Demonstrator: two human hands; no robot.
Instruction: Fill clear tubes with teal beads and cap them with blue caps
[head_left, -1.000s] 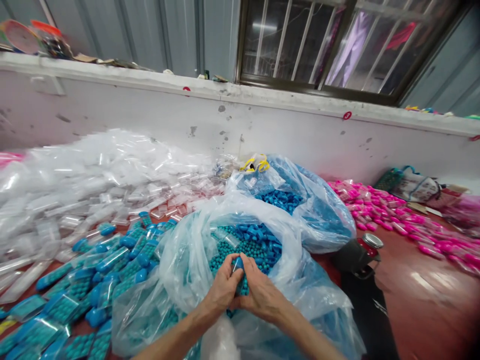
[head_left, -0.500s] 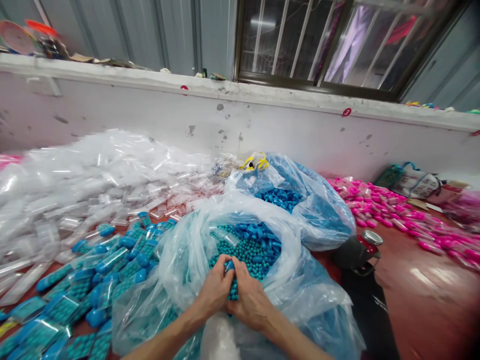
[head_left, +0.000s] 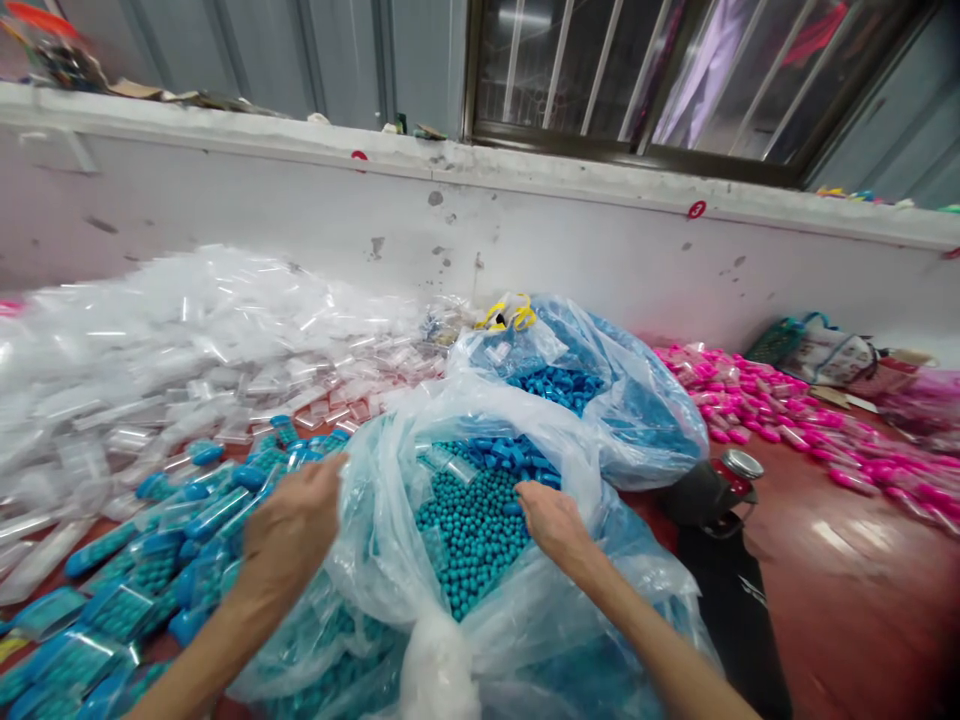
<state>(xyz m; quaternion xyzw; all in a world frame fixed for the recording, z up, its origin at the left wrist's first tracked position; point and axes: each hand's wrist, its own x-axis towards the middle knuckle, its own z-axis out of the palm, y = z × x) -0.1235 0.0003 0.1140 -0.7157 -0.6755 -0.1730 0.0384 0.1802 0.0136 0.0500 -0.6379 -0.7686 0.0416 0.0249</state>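
Now, at far left, filled tubes with blue ends lie heaped beside clear tubes. The left hand, which half a second ago met the right around a capped tube, has swung over that heap, blurred, fingers curled; whether the capped tube is in it or among the heap, I cannot tell. Mid-view, the open bag shows more teal beads. The right hand has shifted rightward, fingertips bunched by the blue caps; whether they pinch one is unclear.
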